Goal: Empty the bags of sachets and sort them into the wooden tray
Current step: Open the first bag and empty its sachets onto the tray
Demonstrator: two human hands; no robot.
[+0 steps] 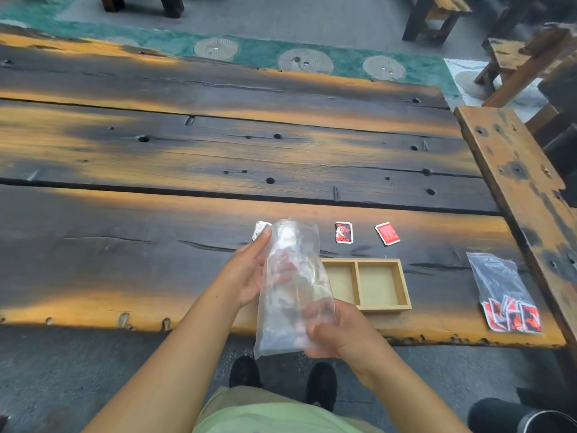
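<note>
Now | left hand (249,270) fingers loosely round clear bag (296,245) | right hand (340,332) fingers seemingly pinch its end

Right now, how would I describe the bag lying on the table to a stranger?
On the long dark table, find the wooden tray near the front edge. Right of it, apart from it, a clear bag lies flat. Unlike the other bag, held by the left hand and right hand, nobody touches it, and red sachets crowd its near end.
</note>
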